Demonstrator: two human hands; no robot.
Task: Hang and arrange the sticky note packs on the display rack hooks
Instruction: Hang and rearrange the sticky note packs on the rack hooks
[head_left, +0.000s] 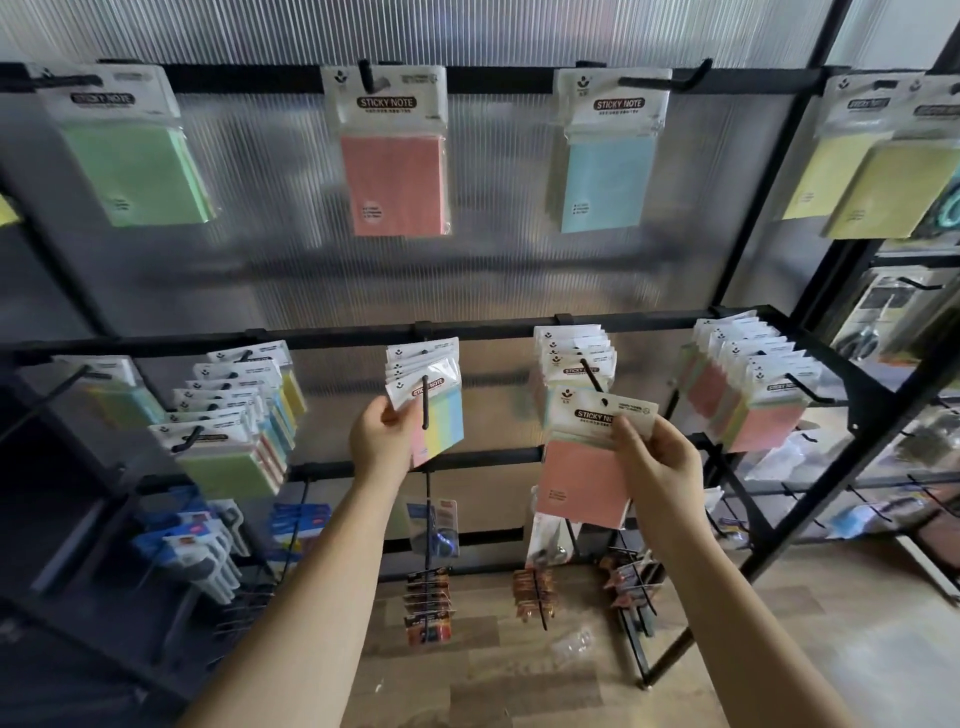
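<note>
My right hand (657, 457) grips the white header of a pink sticky note pack (584, 483) just below the tip of a black hook (592, 375) on the middle rail; the pack's hole is off the hook. Several more packs (574, 353) hang behind on that hook. My left hand (382, 436) pinches the header corner of a multicolour striped pack (441, 421), the front one of several threaded on the neighbouring hook (425, 402). Green (137, 171), pink (396, 182), blue (608, 182) and yellow (862, 187) packs hang from the top rail.
More sticky note stacks fill hooks at the left (234, 426) and right (748, 395) of the middle rail (493, 328). Lower hooks carry blue tools (197, 540) and small orange packs (428, 608). A second black rack (904, 374) stands at the right on a wooden floor (779, 675).
</note>
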